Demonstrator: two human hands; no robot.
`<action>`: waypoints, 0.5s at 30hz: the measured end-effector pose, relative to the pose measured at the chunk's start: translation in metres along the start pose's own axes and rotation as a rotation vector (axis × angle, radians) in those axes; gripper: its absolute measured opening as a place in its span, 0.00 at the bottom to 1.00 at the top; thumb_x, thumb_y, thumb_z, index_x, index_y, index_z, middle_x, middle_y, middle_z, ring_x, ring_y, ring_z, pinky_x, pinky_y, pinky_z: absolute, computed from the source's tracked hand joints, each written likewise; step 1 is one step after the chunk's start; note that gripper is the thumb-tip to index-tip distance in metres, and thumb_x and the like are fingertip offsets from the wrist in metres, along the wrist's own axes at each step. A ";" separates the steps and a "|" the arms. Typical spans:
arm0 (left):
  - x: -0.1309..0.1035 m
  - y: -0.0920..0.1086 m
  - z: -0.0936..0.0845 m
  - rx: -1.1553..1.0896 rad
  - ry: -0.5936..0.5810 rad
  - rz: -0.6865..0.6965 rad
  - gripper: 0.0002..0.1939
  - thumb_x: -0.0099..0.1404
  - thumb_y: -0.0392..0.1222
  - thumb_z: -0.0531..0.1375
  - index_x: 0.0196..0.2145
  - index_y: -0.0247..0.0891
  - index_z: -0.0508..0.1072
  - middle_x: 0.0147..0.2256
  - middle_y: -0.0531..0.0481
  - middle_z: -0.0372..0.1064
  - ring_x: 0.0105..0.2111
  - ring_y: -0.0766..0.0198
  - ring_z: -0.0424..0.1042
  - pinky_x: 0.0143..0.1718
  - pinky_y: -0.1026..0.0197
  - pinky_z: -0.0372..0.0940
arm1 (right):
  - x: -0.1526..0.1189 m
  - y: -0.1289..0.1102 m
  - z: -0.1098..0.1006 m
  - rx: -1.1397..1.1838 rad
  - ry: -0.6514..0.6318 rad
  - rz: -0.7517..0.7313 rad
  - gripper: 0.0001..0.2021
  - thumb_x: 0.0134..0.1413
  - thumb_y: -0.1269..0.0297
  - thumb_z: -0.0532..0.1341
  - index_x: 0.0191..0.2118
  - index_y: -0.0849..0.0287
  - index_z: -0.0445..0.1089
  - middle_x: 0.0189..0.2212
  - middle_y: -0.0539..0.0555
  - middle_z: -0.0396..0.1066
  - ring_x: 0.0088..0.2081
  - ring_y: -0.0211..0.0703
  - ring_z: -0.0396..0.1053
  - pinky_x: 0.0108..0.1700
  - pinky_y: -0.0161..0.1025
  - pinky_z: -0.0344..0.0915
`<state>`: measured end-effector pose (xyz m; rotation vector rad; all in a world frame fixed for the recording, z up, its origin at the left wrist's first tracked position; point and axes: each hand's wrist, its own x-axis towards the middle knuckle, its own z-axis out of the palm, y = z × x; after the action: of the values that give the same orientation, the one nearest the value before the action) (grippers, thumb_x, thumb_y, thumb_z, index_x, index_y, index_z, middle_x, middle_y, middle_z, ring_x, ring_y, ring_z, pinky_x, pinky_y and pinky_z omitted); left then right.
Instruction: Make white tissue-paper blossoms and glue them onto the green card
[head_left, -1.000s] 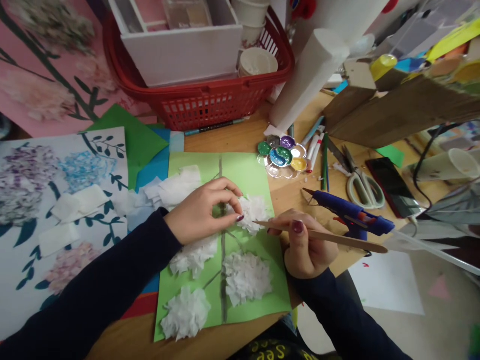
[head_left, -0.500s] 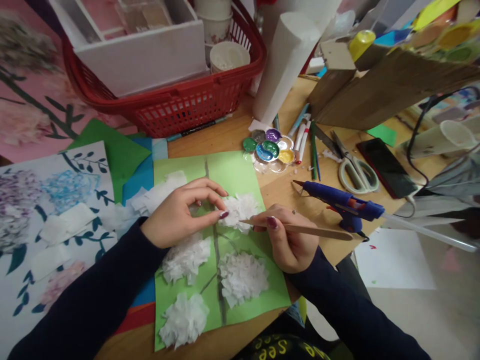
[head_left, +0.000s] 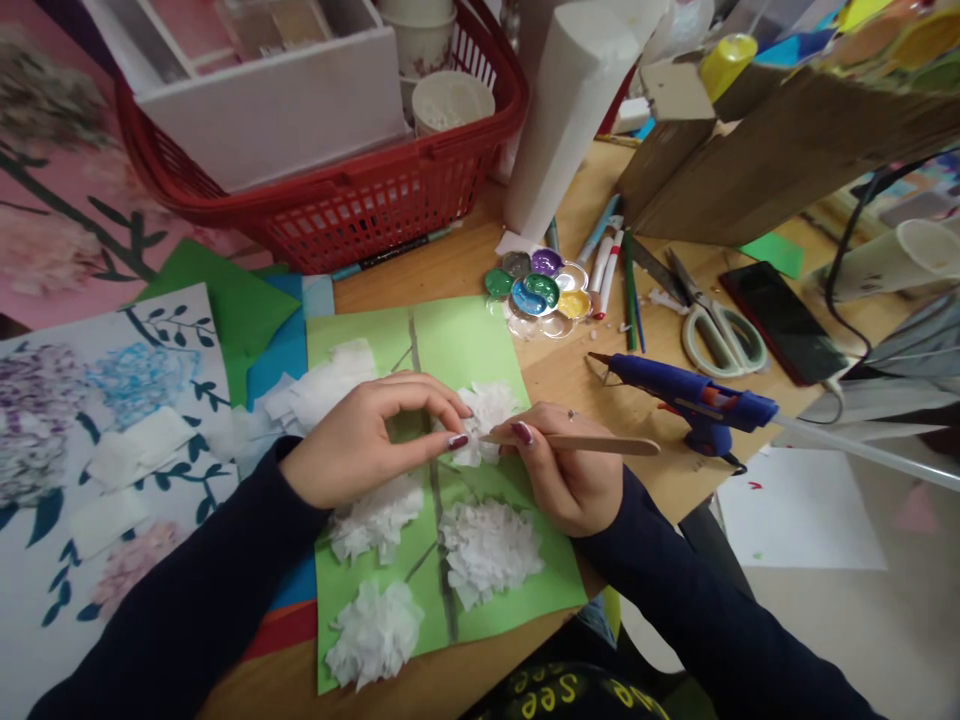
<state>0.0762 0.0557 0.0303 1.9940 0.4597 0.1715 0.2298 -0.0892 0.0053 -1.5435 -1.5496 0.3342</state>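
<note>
While pinching a flat wooden craft stick (head_left: 600, 445) between thumb and fingers of the right hand (head_left: 574, 482), pointing its narrow tip at a white tissue-paper flower (head_left: 491, 402), fixed upper right on a light green sheet (head_left: 476, 335). Left hand (head_left: 364, 435): thumb and forefinger brought close together at the flower's left edge; cannot tell whether gripping a scrap of tissue. On the same sheet: dark stem (head_left: 448, 595) with side branches; full tissue flower (head_left: 491, 555) at lower right; two others along the left. Partly behind the left hand: stack of white tissue pieces (head_left: 334, 383). Right of the sheet: blue glue gun (head_left: 667, 382), scissors (head_left: 721, 340) with pale handles, dark phone (head_left: 780, 320). Beyond the sheet: flower-shaped paint palette (head_left: 538, 293), red plastic basket (head_left: 360, 212) holding a white box (head_left: 277, 120) and paper cups (head_left: 452, 103).
</note>
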 end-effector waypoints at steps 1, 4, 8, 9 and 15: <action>0.000 0.000 0.001 0.021 -0.008 0.000 0.06 0.59 0.41 0.59 0.28 0.37 0.74 0.38 0.47 0.73 0.40 0.62 0.70 0.46 0.56 0.64 | 0.000 0.000 0.000 -0.009 -0.002 0.003 0.09 0.57 0.73 0.51 0.34 0.62 0.68 0.23 0.52 0.69 0.25 0.36 0.66 0.29 0.35 0.64; 0.001 -0.002 0.001 0.060 -0.029 0.019 0.05 0.59 0.39 0.59 0.28 0.38 0.74 0.38 0.48 0.74 0.40 0.62 0.71 0.47 0.55 0.64 | 0.000 0.000 -0.001 -0.022 -0.002 0.011 0.09 0.57 0.72 0.51 0.33 0.62 0.68 0.22 0.52 0.68 0.24 0.35 0.65 0.28 0.34 0.64; 0.001 -0.006 -0.002 0.079 -0.051 0.031 0.05 0.58 0.41 0.59 0.29 0.39 0.74 0.40 0.47 0.74 0.41 0.62 0.71 0.47 0.54 0.64 | 0.000 0.000 -0.002 -0.022 -0.003 0.019 0.09 0.57 0.72 0.51 0.33 0.62 0.68 0.22 0.52 0.68 0.24 0.35 0.65 0.27 0.34 0.63; 0.001 -0.006 -0.002 0.083 -0.056 0.033 0.05 0.58 0.41 0.59 0.29 0.39 0.74 0.40 0.47 0.74 0.41 0.62 0.71 0.47 0.54 0.64 | 0.000 0.000 -0.002 -0.015 0.001 0.021 0.09 0.57 0.72 0.51 0.33 0.62 0.68 0.22 0.51 0.68 0.24 0.35 0.65 0.27 0.33 0.63; 0.001 -0.005 -0.003 0.092 -0.085 0.033 0.05 0.59 0.40 0.59 0.28 0.39 0.74 0.41 0.47 0.73 0.41 0.62 0.71 0.47 0.55 0.64 | 0.004 -0.001 -0.003 0.023 -0.005 0.008 0.09 0.57 0.73 0.51 0.34 0.64 0.68 0.24 0.54 0.70 0.26 0.35 0.67 0.30 0.34 0.65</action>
<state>0.0751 0.0610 0.0274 2.0908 0.3865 0.0869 0.2315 -0.0870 0.0092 -1.5321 -1.5387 0.3597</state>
